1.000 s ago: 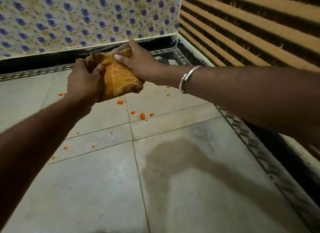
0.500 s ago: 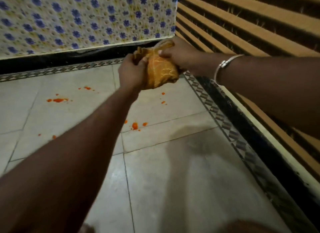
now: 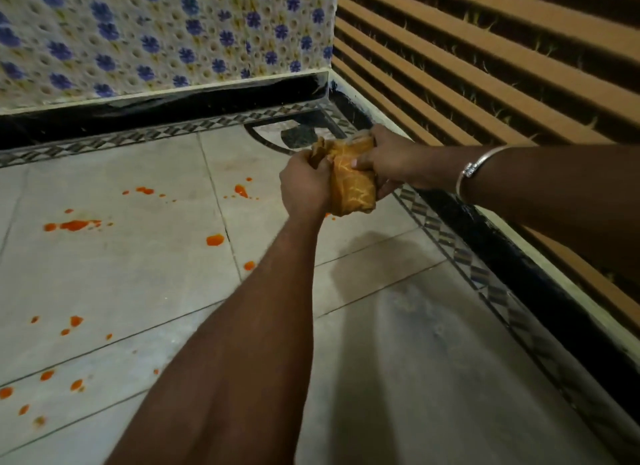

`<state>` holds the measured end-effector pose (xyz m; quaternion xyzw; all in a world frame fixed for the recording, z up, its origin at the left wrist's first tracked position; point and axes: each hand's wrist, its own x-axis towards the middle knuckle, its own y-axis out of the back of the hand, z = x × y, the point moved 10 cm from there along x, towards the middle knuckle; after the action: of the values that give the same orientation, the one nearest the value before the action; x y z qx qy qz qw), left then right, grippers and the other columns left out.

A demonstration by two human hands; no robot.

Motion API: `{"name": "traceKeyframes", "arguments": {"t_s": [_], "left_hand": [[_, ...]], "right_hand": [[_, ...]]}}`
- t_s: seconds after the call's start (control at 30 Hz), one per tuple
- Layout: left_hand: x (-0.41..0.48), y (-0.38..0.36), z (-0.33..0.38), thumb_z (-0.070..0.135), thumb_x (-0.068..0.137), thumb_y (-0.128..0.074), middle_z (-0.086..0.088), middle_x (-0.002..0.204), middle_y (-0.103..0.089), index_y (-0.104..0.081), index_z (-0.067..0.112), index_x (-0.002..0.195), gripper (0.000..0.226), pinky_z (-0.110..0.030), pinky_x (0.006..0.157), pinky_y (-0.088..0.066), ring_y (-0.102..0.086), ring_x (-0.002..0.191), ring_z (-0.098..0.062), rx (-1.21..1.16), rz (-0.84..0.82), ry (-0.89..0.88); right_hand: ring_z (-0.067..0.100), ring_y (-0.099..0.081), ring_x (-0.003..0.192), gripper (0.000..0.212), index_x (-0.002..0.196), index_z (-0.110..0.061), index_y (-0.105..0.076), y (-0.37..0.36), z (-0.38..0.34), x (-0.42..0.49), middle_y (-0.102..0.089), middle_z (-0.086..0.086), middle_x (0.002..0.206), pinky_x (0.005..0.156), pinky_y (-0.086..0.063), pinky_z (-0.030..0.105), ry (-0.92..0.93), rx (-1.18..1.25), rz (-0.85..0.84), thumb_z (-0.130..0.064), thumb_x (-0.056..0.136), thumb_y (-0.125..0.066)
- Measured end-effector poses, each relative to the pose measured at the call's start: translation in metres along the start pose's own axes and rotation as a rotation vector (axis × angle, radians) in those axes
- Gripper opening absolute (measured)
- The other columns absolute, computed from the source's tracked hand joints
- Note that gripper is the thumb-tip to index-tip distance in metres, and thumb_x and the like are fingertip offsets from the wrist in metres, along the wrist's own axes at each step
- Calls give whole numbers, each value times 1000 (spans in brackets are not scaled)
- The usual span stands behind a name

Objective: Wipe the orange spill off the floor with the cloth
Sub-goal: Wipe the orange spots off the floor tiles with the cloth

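You grip the bunched cloth in your left hand and right hand (both curled round it); the orange spill lies scattered leftward and nearer, closest to your left hand.

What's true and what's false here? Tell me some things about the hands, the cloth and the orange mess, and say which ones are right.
1. The left hand and the right hand both hold the cloth. True.
2. The cloth is spread out flat on the floor. False: it is bunched up between the two hands.
3. There are orange splashes on the floor. True.
4. The silver bangle is on the left wrist. False: it is on the right wrist.
5. The wall at the back has blue flowers on it. True.
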<state>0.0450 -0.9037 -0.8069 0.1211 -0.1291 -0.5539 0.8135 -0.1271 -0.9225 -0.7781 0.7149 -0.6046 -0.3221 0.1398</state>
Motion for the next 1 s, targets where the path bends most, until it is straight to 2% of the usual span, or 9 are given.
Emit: {"name": "traceKeyframes", "arguments": {"t_s": [0.13,0.23,0.37,0.6,0.67,0.73,0.83,0.9,1.0], "left_hand": [[0,-8,-26,34,100,-66,-9,127,-72,-66,15,137,42,-38,95,-51,-67,116,-29,81,-94,35],[-5,-9,-48,36,99,-64,-11,118,-74,-68,16,129,36,-34,82,-47,-68,110,-32,170,-198,-5],[-13,-17,-97,37,99,-64,-12,110,-75,-70,15,120,31,-32,75,-45,-68,102,-34,242,-288,-48],[-18,-78,-152,36,101,-63,-13,104,-74,-66,12,114,27,-32,72,-42,-68,98,-35,365,-454,-109],[-16,-81,-150,39,103,-58,-14,109,-71,-63,13,123,33,-37,78,-45,-67,102,-36,547,-364,-198],[-20,-92,-141,38,104,-52,-15,124,-68,-59,10,138,44,-45,95,-46,-63,117,-36,714,-266,-373],[-52,-131,-141,42,107,-28,-14,162,-42,-39,13,158,60,-54,123,-25,-32,154,-33,768,-453,-581],[-73,-157,-153,48,107,-14,-9,173,-17,-20,18,166,66,-54,129,-6,-5,162,-28,860,-602,-651],[-72,-170,-163,51,107,-8,-5,175,-6,-9,21,167,67,-55,128,2,6,162,-25,936,-651,-646]], "right_hand": [[29,-75,79,59,146,-36,-29,-22,25,5,-59,10,111,57,-62,38,-132,-32,-62,-19,99,-62],[31,-75,85,62,143,-40,-30,-47,47,8,-56,9,115,60,-63,40,-190,-18,-106,-20,97,-66],[31,-74,89,50,133,-33,-39,-87,99,5,-54,7,120,61,-63,39,-219,106,-147,-25,94,-70],[30,-74,82,34,117,-25,-47,-110,181,20,-69,7,103,61,-64,48,-164,151,11,-27,94,-71],[23,-71,90,23,115,-27,-51,-98,194,18,-70,2,105,71,-62,46,-78,38,150,-34,97,-64],[23,-60,116,29,126,-27,-53,-84,204,16,-63,2,124,92,-55,44,21,-300,345,-41,100,-53],[24,-11,157,57,160,-21,-26,-99,224,22,-19,6,168,126,-18,46,29,-635,325,-42,106,-28],[18,6,158,63,163,-20,-4,-109,234,28,-1,4,171,128,-2,43,9,-708,286,-44,106,-14],[18,3,158,65,162,-15,-2,-113,236,29,-3,5,171,128,-2,42,10,-751,302,-44,105,-7]]}}
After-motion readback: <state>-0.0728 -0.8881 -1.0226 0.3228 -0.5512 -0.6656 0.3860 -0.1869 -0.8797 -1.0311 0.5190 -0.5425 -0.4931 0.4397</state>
